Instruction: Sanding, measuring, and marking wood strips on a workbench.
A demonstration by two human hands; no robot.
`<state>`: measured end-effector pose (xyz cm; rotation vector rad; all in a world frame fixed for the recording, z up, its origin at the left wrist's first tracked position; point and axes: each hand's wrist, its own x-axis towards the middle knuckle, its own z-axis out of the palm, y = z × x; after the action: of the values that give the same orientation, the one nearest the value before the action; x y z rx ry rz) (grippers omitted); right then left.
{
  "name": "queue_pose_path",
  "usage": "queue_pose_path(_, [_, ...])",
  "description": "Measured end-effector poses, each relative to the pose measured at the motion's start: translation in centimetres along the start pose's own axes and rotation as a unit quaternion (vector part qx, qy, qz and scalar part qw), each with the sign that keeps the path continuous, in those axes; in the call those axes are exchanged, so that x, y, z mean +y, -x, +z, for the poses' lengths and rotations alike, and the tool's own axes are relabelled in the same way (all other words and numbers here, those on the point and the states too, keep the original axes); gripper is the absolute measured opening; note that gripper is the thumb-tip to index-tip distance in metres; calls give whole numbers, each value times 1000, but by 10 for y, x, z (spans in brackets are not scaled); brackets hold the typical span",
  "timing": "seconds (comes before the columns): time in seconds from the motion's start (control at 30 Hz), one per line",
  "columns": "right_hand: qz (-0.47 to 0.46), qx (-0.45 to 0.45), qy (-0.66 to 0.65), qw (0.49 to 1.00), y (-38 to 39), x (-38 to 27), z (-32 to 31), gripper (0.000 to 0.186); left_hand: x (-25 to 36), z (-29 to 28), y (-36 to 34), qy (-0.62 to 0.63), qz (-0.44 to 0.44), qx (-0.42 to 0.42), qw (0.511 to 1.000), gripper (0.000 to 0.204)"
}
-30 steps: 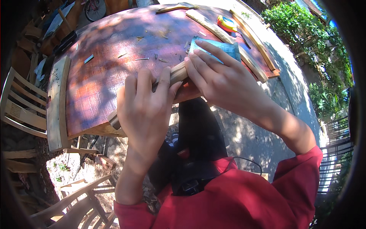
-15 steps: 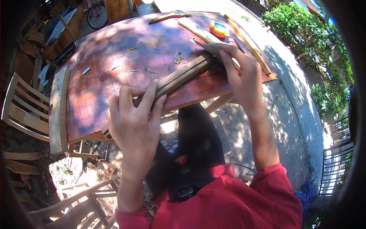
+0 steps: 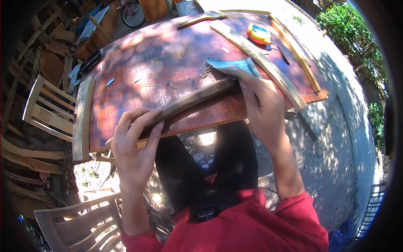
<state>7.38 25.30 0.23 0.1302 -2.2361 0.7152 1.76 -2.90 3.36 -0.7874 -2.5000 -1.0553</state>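
Observation:
My left hand (image 3: 136, 136) is closed around the near-left part of a narrow wooden strip (image 3: 193, 97), fingers over the top and thumb beneath. The strip slants up to the right over the table's near edge. At its far end my right hand (image 3: 266, 111) pinches a bent sheet with a pale blue printed back, which looks like sandpaper (image 3: 237, 64). The sheet rises above the strip's tip; whether its underside touches the wood is hidden by my fingers.
The reddish wooden table (image 3: 126, 113) bears wood shavings, a nail (image 3: 155, 85) and a yellow-red tape measure (image 3: 259, 33). A long wooden slat (image 3: 268, 67) lies to the right, a board (image 3: 83, 122) along the left edge. Wooden chairs (image 3: 48, 110) stand at the left.
The sheet in my right hand has tipped, so its pale blue back now shows. The strip lies at a flatter slant. My view has shifted, moving the table rightward in the picture.

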Motion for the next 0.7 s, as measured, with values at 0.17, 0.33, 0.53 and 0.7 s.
queue_pose_path(0.17, [63,22,-31,997,1,3,5,35,4,6,4,-24,42,9,999,40])
queue_pose_path(0.33, [27,42,-14,999,5,13,3,33,4,2,3,-21,93,-15,995,41])
queue_pose_path(0.53, [54,38,-28,997,4,3,2,31,-22,-8,-7,-72,77,2,994,37])
queue_pose_path(0.7, [93,34,-39,994,6,1,-1,30,-18,5,0,-70,68,10,995,30])
